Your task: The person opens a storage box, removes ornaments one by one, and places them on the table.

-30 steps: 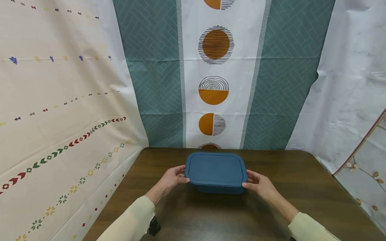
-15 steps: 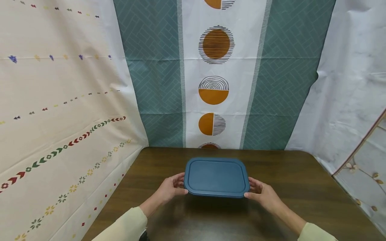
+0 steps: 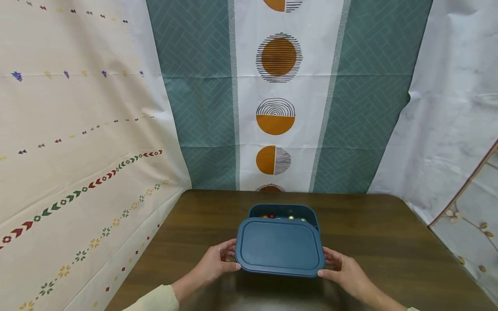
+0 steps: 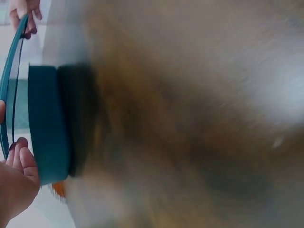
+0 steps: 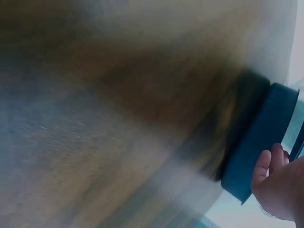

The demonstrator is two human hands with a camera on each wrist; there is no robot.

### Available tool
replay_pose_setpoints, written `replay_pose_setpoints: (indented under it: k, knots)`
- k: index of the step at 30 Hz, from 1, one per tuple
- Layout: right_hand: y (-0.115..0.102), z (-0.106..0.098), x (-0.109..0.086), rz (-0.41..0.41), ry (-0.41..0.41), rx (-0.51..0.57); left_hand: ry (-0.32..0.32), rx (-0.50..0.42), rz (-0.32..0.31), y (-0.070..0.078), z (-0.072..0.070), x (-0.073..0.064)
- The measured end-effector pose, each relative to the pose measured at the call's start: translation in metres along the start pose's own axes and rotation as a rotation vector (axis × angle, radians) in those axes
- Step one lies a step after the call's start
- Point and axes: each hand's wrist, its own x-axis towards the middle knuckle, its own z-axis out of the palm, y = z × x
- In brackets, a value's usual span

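Note:
A dark blue rectangular lid (image 3: 280,247) with rounded corners is held level by both hands, clear of its matching box (image 3: 299,210). My left hand (image 3: 216,261) grips the lid's left edge, thumb near the front corner. At the opposite edge, my right hand (image 3: 345,273) pinches it the same way. The box stands on the table behind and below the lid, its back part uncovered. Inside show several small shiny balls (image 3: 291,217), red, orange and pale gold; the lid hides the rest. In the left wrist view, a gap separates the lid (image 4: 9,80) from the box wall (image 4: 47,123).
The brown wooden table (image 3: 373,233) has a glossy surface. Behind it hangs a green and white curtain (image 3: 206,108) with orange circles. A cream patterned cloth (image 3: 97,129) hangs on the left, a white marbled one (image 3: 447,129) on the right.
Both hands have lifted the lid off the box and drawn it toward the person. The back of the box and the balls inside have come into view.

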Motion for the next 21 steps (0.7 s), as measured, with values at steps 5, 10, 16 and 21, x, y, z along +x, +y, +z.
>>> replay_pose_setpoints:
  k: [5,10,16,21]
  knots:
    - [0.004,-0.001,-0.011,0.002,-0.029,-0.043,-0.014,-0.027,-0.008,-0.002,0.008,-0.013]
    - [0.010,-0.004,-0.019,0.041,-0.077,-0.089,-0.028,-0.030,-0.027,-0.005,0.014,-0.021]
    - [0.019,-0.006,-0.027,0.067,-0.145,-0.066,-0.050,-0.060,-0.065,-0.010,0.020,-0.028]
    - [0.023,-0.005,-0.032,0.084,-0.165,-0.020,-0.065,-0.057,-0.144,-0.011,0.024,-0.036]
